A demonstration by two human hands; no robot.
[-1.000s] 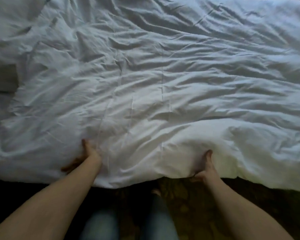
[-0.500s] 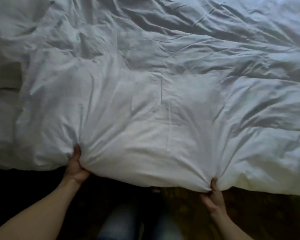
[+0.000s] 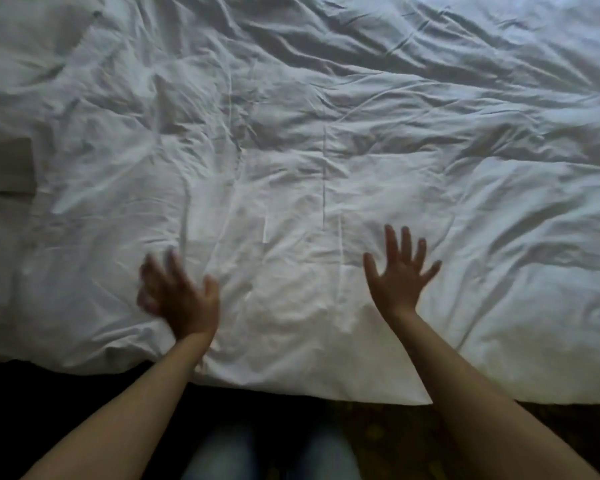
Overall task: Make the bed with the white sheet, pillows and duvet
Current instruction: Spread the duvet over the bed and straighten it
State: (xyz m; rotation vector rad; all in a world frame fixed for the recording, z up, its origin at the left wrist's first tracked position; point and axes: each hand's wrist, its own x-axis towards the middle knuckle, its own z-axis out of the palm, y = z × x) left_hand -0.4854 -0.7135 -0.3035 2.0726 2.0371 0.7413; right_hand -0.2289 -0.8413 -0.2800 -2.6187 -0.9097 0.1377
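Both palms are over the white duvet (image 3: pixel 326 161) near its near edge — the left hand (image 3: pixel 179 299) is blurred, fingers loosely spread with nothing in them, and the right hand (image 3: pixel 400 271) is fanned wide, gripping nothing either. The duvet lies rumpled across the whole bed, its near edge draped over the side. A pillow (image 3: pixel 21 39) sits at the far left corner.

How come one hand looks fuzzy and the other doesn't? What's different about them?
The left hand is smeared by motion blur; the right hand is sharp. The left hand's fingers look bunched; the right hand's are spread wide. The left hand is nearer the duvet edge. Both are open, holding nothing, over the duvet.
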